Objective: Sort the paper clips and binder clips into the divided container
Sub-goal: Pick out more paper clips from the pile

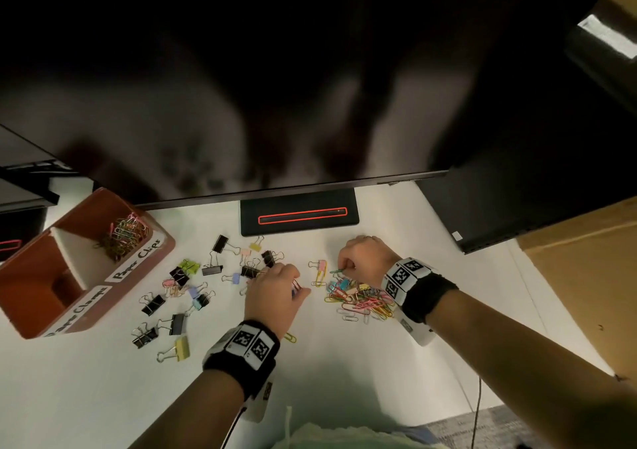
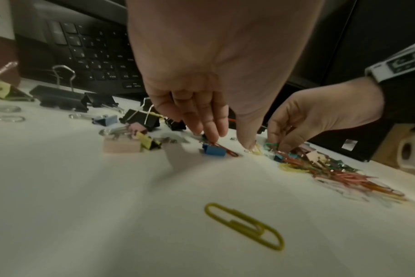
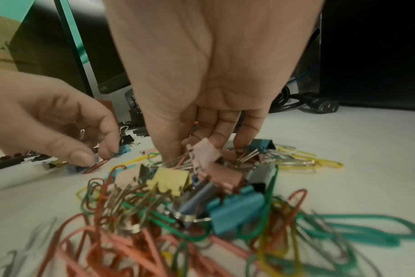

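Note:
A brown divided container (image 1: 31,297) stands at the left; its far compartment holds several paper clips (image 1: 124,233). Binder clips (image 1: 179,276) lie scattered on the white desk. My left hand (image 1: 298,285) reaches down and pinches a red paper clip (image 2: 228,150) beside a small blue binder clip (image 2: 213,150). To the right is a mixed pile (image 1: 358,297) of coloured paper clips and small binder clips. At its far edge, my right hand (image 1: 344,268) pinches a green paper clip (image 1: 336,271) between thumb and fingers.
A monitor stand (image 1: 300,216) and a large dark screen rise just behind the hands. A keyboard (image 2: 95,56) lies behind the binder clips. One yellow paper clip (image 2: 244,226) lies near my left wrist. A cardboard box (image 1: 586,276) borders the desk's right side.

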Motion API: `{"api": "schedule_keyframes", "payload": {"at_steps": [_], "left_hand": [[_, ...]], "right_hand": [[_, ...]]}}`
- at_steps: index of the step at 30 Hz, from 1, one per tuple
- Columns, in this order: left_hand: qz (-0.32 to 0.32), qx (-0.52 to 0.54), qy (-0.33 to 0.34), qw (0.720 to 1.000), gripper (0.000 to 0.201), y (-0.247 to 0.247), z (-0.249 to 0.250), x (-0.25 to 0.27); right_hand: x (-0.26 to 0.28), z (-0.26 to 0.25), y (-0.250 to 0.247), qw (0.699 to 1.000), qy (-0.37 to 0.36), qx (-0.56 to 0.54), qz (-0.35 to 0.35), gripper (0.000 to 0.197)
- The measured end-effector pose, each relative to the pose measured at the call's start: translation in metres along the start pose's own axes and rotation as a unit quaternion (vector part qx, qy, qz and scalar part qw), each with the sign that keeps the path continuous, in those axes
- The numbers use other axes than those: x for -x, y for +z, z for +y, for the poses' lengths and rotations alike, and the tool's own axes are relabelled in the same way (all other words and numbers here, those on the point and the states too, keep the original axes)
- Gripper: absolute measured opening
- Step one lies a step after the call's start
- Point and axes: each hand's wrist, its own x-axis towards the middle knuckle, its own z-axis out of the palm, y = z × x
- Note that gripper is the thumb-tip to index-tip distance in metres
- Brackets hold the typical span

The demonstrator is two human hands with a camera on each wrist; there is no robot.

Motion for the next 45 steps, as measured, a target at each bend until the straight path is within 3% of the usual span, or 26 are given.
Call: {"api": "schedule_keyframes", "payload": {"at_steps": [6,11,19,26,29,35,41,45], "left_hand": [[-0.004,0.025,-0.027,0.999,0.021,0.002,-0.003,-0.009],[-0.020,0.101,-0.052,0.993,0.018,0.000,-0.010,-0.008],[-0.046,0.089,-0.023,0.995,0.009,0.001,-0.024,-0.007],[-0.013,0.103,0.078,0.992,0.005,-0.015,-0.024,0.005],[-0.060,0.128,0.104,0.985,0.002,-0.026,-0.033,0.018],[-0.178,0.083,0.108,0.975,0.020,-0.010,-0.048,0.047],[-0.152,0.094,0.075,0.981,0.006,0.001,-0.040,0.046],[-0.156,0.080,0.092,0.980,0.004,0.003,-0.037,0.043]], "right_hand": [[0.001,-0.006,0.003,0.996,-0.057,-0.033,0.065,0.020],[-0.011,-0.024,0.001,0.992,-0.113,0.054,0.007,0.023],[-0.015,-0.025,0.000,0.991,-0.089,0.100,0.002,0.020],[-0.003,-0.027,0.000,0.991,-0.103,0.058,0.055,0.016],[0.002,-0.031,0.002,0.992,-0.101,0.038,0.066,0.013],[0.000,-0.040,0.014,0.998,-0.064,0.016,0.021,0.024],[-0.010,-0.052,0.022,0.996,-0.007,0.090,-0.010,0.019],[-0.013,-0.055,0.019,0.990,-0.034,0.134,-0.029,0.018]]}}
